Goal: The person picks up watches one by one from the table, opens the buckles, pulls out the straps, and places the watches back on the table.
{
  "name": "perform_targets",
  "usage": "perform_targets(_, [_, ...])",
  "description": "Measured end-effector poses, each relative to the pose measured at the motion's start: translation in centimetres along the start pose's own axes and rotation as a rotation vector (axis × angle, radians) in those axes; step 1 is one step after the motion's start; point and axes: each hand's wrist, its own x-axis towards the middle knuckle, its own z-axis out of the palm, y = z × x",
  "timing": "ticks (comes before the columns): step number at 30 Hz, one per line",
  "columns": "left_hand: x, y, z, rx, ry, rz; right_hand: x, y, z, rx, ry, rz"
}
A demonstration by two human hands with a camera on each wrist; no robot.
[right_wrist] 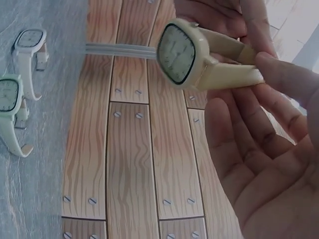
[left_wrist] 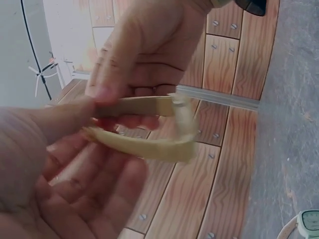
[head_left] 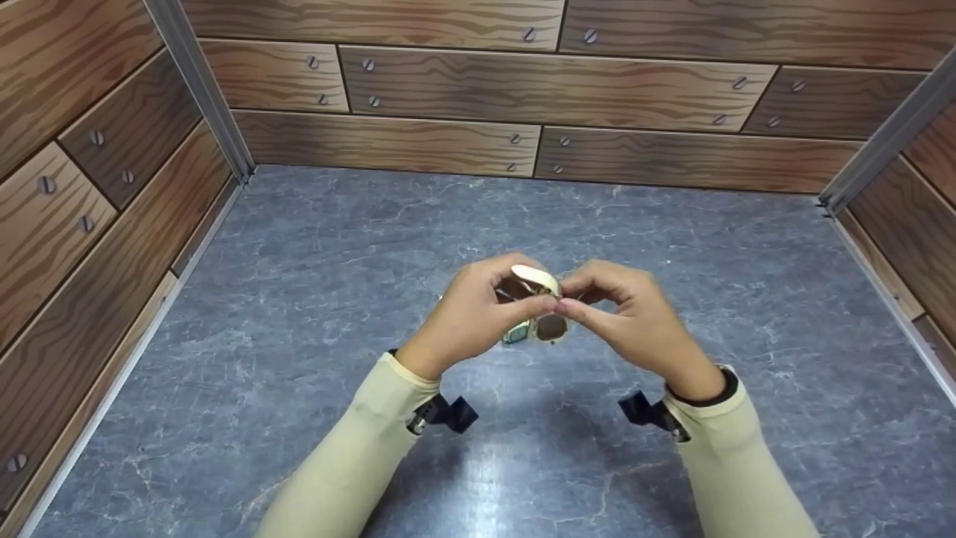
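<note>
Both hands hold a cream wristwatch [right_wrist: 177, 55] above the table, its strap ends brought together between the fingers. In the left wrist view the watch strap [left_wrist: 159, 148] forms a loop, with a brownish inner side. My left hand [head_left: 478, 310] pinches the strap between thumb and fingers. From the other side my right hand [head_left: 635, 317] pinches it too, the two thumb tips meeting. The dial, in the right wrist view, faces away from the hands. Fingers hide the strap ends, so I cannot tell whether they are fastened.
On the grey marbled table [head_left: 358, 224] lie a mint-green watch [right_wrist: 10, 97] and a white watch [right_wrist: 31, 40], beyond the held watch. Wood-plank panels [head_left: 538, 86] wall the table at the back and both sides. A dark wrist mount [head_left: 448, 413] sits at each sleeve.
</note>
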Motion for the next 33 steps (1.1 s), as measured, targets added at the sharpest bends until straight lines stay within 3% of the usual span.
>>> perform_targets(5, [-0.05, 0.21, -0.26, 0.040, -0.050, -0.072, -0.16, 0.13, -0.10, -0.056, -0.036, 0.020])
perform_targets(8, [-0.08, 0.21, -0.31, 0.076, -0.069, -0.083, -0.24, 0.15, -0.16, -0.072, -0.056, 0.032])
perform_targets(16, [-0.05, 0.12, -0.22, 0.085, -0.009, 0.018, -0.21, -0.06, -0.27, 0.014, -0.032, 0.108])
perform_targets(21, [-0.14, 0.08, -0.23, 0.060, 0.011, 0.043, -0.25, -0.12, -0.34, 0.049, -0.050, 0.134])
perform_targets(33, [-0.16, 0.13, -0.30, 0.024, -0.034, 0.018, -0.01, -0.43, -0.43, -0.038, -0.066, -0.076])
